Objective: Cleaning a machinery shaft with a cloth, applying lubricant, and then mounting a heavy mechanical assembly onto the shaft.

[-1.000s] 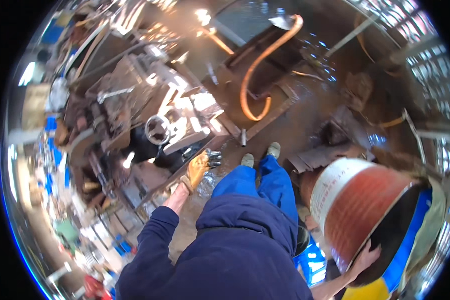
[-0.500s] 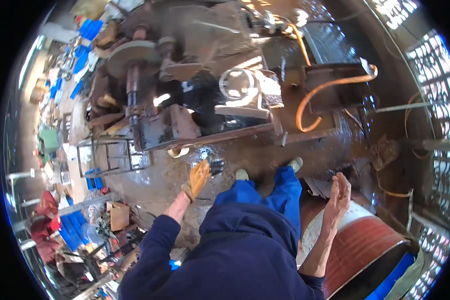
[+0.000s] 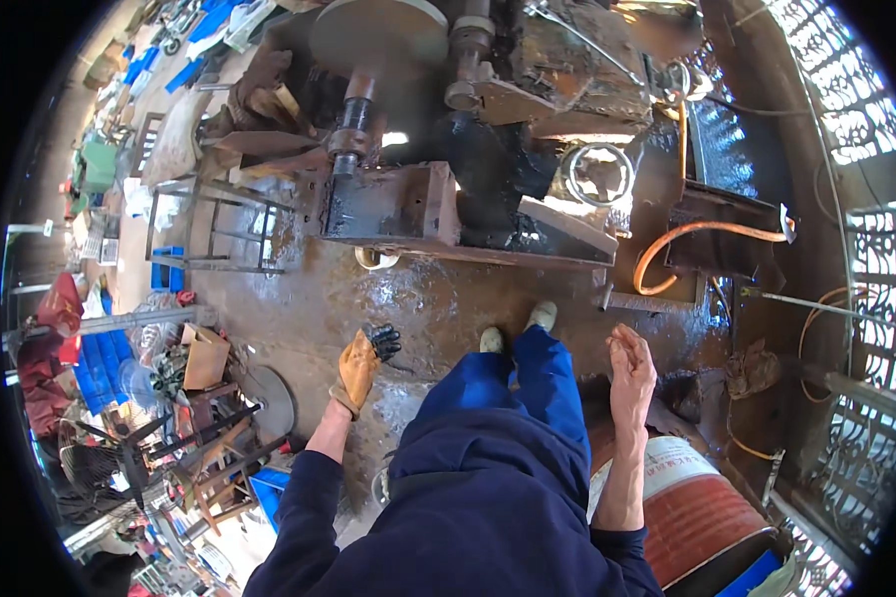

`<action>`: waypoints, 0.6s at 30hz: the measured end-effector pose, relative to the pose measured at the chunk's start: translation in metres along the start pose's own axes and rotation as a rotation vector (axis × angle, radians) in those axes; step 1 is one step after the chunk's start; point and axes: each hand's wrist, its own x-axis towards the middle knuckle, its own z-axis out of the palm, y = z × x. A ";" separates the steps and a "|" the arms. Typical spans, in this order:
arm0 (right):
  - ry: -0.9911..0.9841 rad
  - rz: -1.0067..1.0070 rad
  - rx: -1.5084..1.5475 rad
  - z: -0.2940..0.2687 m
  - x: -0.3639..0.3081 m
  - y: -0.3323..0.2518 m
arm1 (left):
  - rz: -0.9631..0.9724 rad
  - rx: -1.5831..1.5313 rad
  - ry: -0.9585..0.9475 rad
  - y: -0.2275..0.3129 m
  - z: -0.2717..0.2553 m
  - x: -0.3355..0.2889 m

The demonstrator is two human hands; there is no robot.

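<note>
Two hands, well apart: the left hand (image 3: 367, 358), in one orange glove (image 3: 354, 374) with blackened fingers, is loosely half curled; the right hand (image 3: 631, 376), bare, is half open, its fingers bent — each empty as far as shows. One red-and-white drum (image 3: 695, 509) lies rearward and right of the right hand. Two shoes (image 3: 542, 316) stand between the hands; one orange hose (image 3: 712, 228) curves ahead of the right.

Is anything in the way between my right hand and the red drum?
Nothing visible stands between your right hand and the drum; your bare forearm just overlaps its left side in view.
</note>
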 end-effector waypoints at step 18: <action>-0.420 -0.416 -0.150 0.276 0.117 -0.117 | 0.591 0.279 0.251 0.211 -0.057 0.171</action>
